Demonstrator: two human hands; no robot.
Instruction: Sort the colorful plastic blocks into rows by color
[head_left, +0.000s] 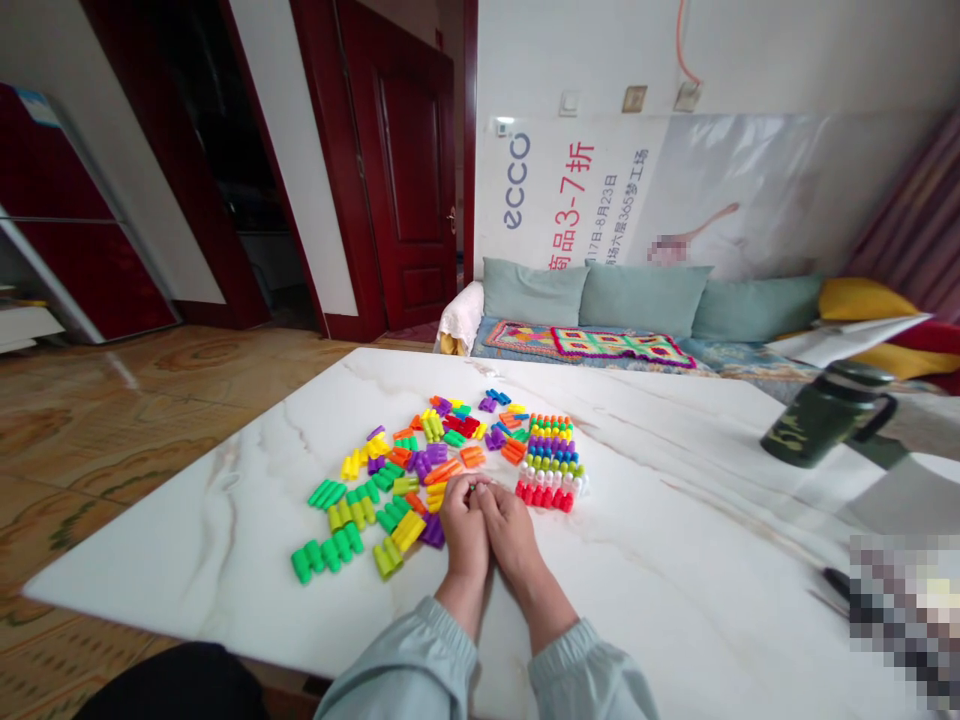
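Note:
My left hand [465, 530] and my right hand [510, 525] are pressed together over the table, both closed. Their fingers hide whatever is between them; only a tiny dark greenish spot shows at the fingertips. Just right of them lies a block of joined colourful plastic pieces [551, 462] in rows of orange, green, yellow, purple, blue, white and red. Loose plastic building pieces [345, 510], singly or in short joined strips, spread out to the left and beyond my hands. A purple piece [433, 531] lies close beside my left hand.
The white marbled table [675, 600] carries a dark green flask with a handle [814, 415] at the right. A black pen-like object [836, 580] lies near the right edge. Behind the table stands a sofa with pale green cushions [645, 298]. A dark red door [401, 170] is farther back.

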